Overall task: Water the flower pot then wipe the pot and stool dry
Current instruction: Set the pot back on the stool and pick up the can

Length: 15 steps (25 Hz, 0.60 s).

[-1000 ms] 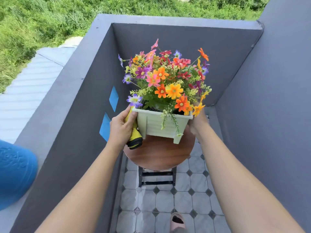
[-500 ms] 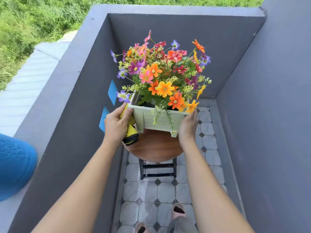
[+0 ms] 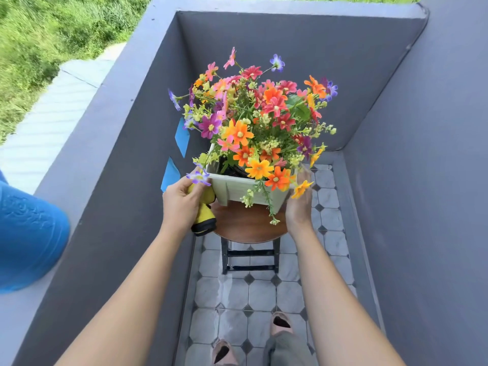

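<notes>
A pale green square flower pot [image 3: 237,190] full of orange, pink and purple flowers [image 3: 253,122] stands on a round brown wooden stool [image 3: 245,223] with black legs. My left hand [image 3: 181,200] is closed around a yellow and black hose nozzle [image 3: 204,220] and rests beside the pot's left wall. My right hand [image 3: 299,204] is at the pot's right wall with fingers spread and blurred; whether it touches the pot I cannot tell.
Grey balcony walls [image 3: 126,159] close in on the left, far and right sides. The floor [image 3: 253,294] is pale tile with dark diamonds. My feet [image 3: 281,323] stand just behind the stool. A blue container [image 3: 29,233] sits on the left ledge.
The view has pulled back and tilted down, showing my feet. My right hand has come off its hold on the pot's right side and opened slightly. The left hand keeps the nozzle.
</notes>
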Each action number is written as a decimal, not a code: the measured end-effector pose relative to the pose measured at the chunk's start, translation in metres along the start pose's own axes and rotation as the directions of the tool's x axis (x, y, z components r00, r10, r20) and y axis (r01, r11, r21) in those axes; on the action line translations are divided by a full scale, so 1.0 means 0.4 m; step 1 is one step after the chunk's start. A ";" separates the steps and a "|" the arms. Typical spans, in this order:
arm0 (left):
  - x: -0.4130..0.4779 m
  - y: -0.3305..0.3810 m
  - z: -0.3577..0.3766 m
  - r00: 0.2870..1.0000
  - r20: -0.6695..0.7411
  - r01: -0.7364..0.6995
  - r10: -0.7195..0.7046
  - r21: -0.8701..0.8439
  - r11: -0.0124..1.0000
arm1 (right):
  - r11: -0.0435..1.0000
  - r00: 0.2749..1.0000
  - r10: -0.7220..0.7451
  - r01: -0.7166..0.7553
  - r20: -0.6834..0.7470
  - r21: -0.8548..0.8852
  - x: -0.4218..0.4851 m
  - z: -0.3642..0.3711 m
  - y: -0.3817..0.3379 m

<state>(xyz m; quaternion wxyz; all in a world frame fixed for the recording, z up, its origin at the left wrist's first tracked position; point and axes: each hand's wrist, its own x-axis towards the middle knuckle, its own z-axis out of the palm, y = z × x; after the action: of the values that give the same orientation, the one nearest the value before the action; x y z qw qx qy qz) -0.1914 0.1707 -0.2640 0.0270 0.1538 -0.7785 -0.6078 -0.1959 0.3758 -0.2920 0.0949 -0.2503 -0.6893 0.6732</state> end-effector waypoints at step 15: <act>-0.124 -0.066 -0.064 0.996 0.049 0.081 -0.081 -0.008 0.997 | 0.988 0.970 0.143 -0.129 -0.195 0.082 -0.228 -0.018 0.063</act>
<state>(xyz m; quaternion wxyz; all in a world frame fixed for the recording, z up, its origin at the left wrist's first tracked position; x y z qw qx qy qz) -0.1330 0.1543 -0.2753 -0.0159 0.1704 -0.7691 -0.6158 -0.1090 0.3382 -0.2972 0.1261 -0.3599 -0.6338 0.6729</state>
